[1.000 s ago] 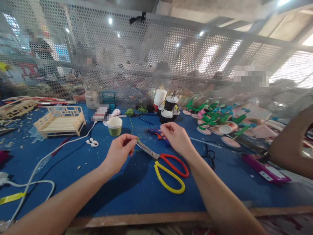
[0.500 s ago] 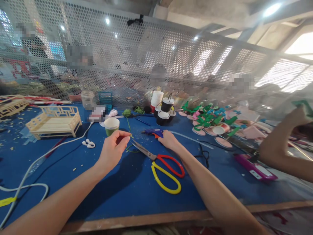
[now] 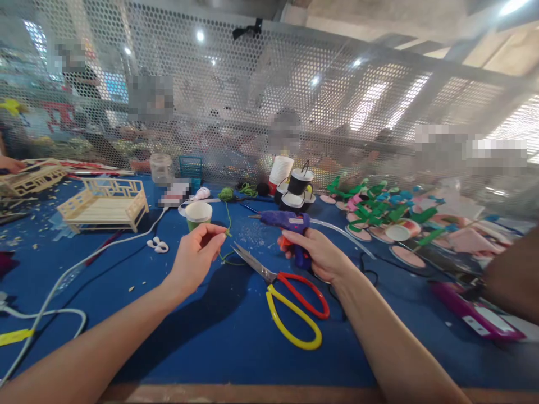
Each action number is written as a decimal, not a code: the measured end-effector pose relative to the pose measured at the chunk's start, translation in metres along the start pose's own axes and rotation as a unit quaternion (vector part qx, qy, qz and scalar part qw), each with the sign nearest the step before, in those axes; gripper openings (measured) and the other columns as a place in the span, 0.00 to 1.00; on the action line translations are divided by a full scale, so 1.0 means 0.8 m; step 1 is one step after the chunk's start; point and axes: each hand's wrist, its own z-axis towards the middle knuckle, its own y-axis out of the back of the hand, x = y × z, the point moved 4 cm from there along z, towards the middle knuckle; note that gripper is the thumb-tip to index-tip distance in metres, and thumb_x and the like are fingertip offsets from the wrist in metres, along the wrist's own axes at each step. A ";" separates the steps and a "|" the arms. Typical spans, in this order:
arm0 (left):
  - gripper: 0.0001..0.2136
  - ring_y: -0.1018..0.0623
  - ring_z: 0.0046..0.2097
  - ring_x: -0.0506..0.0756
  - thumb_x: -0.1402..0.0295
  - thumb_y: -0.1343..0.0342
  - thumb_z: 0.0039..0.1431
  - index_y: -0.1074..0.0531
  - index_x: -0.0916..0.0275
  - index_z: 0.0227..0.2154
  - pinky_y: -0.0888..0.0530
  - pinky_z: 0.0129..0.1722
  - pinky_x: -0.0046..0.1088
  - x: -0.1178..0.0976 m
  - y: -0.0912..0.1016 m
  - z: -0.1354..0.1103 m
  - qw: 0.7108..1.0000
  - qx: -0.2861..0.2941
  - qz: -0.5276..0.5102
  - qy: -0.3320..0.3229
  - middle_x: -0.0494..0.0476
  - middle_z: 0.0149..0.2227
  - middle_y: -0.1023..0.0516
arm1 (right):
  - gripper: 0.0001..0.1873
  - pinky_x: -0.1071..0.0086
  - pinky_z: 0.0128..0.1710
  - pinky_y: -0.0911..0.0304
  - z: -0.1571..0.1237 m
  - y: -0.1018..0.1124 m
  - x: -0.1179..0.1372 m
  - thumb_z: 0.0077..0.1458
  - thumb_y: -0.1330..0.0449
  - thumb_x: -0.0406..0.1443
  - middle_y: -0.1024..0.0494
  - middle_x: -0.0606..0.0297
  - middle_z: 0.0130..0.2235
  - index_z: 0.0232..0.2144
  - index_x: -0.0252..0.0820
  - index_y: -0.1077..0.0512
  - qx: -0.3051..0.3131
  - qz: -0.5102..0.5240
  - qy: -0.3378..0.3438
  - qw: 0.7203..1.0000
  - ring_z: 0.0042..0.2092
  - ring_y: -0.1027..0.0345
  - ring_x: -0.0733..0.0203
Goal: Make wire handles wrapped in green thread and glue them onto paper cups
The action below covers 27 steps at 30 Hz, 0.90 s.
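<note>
My left hand (image 3: 199,255) pinches the green yarn (image 3: 228,216), which runs back to a small green ball (image 3: 226,194). Just behind that hand stands a paper cup (image 3: 199,212), white inside and green on its lower part. In my right hand (image 3: 316,249) is a blue hot glue gun (image 3: 286,220) with an orange trigger, lifted off the table, its nozzle pointing left; a clear glue stick (image 3: 345,233) trails from its rear. Scissors (image 3: 269,275) with one red and one yellow handle lie between my forearms, blades toward my left hand.
A small wooden bench model (image 3: 105,205) stands at left, beside a white cable (image 3: 92,255). Black and white cups (image 3: 295,193) are stacked at the back. Green and pink craft pieces (image 3: 379,207) crowd the right, near a purple device (image 3: 478,311) and another person's arm (image 3: 511,275).
My right hand has lifted the glue gun off the table and wrapped round its handle. My left hand still pinches the yarn. The view has shifted slightly; the other person's arm is lower.
</note>
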 end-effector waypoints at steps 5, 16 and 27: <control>0.05 0.38 0.18 0.45 0.69 0.45 0.44 0.32 0.64 0.26 0.41 0.19 0.21 0.004 0.000 0.000 1.000 -0.015 -0.022 0.010 0.45 0.14 0.38 | 0.14 0.75 0.17 0.43 -0.027 -0.025 0.001 0.41 0.41 0.43 0.29 0.65 0.20 0.22 0.35 0.31 0.051 0.015 0.012 0.998 0.17 0.40 0.71; 0.05 0.38 0.19 0.45 0.68 0.46 0.45 0.32 0.64 0.26 0.41 0.19 0.20 0.002 -0.002 -0.004 1.000 -0.025 0.014 0.002 0.46 0.16 0.37 | 0.12 0.74 0.17 0.43 -0.047 -0.038 0.000 0.44 0.43 0.41 0.36 0.70 0.13 0.19 0.37 0.33 -0.024 -0.136 0.044 0.989 0.17 0.42 0.69; 0.05 0.38 0.21 0.45 0.69 0.48 0.48 0.32 0.64 0.28 0.41 0.20 0.21 0.005 0.000 -0.003 0.997 -0.015 0.069 -0.042 0.47 0.19 0.36 | 0.14 0.74 0.17 0.42 -0.051 -0.040 0.003 0.42 0.44 0.42 0.36 0.70 0.12 0.16 0.37 0.34 -0.064 -0.166 0.053 0.983 0.16 0.42 0.68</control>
